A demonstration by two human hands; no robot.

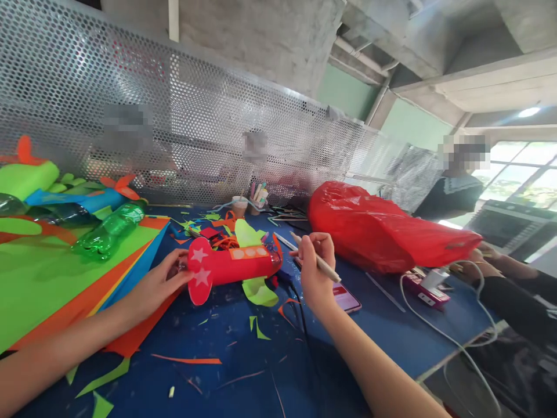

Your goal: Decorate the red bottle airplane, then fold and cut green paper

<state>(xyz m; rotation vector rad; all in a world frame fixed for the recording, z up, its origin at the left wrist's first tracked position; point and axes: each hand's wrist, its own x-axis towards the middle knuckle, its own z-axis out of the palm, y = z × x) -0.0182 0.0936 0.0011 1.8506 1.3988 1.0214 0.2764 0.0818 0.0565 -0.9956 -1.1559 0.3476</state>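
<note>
reference item: red bottle plane (243,266), above the desk (243,400). markings: two pale stars on the tail, three pale circles on an orange panel. left hand (167,276): grip narrow, fingertips holding the plane's tail end. right hand (314,267), right of the plane: grip closed on a pen (328,270). lettering on the green bottle (112,229), left of the plane, and phone screen (348,299), right of it: too small to read. obstructions: paper scraps (261,330) around the plane; large red bag (369,229) and power bank (424,292) to its right.
</note>
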